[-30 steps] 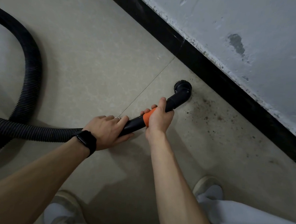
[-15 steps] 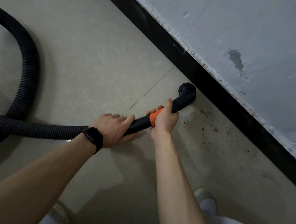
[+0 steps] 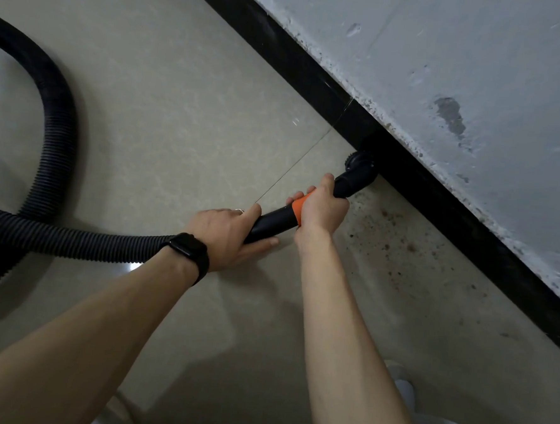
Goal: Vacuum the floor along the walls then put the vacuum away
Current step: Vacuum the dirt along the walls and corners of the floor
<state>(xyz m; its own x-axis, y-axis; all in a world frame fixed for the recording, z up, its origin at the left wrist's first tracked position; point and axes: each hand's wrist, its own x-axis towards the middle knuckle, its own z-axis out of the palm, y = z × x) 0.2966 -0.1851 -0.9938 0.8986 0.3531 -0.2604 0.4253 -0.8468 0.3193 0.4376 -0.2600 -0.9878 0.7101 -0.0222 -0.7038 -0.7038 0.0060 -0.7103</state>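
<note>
right hand (image 3: pixel 321 211) wrapped round the orange collar (image 3: pixel 297 210), left hand (image 3: pixel 228 235) curled round the stiff black tube (image 3: pixel 273 221), looks light but that floppy hose (image 3: pixel 73 243) probably drags.

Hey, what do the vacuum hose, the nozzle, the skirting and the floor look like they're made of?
Hose: probably flexible black plastic, matte, closely ribbed and curving.
Nozzle: smooth rigid plastic, black with an orange collar.
Skirting: glossy black, perhaps tile or stone; a joint line crosses it.
Floor: pale beige tile, slightly glossy, with a grout line and glint.
</note>
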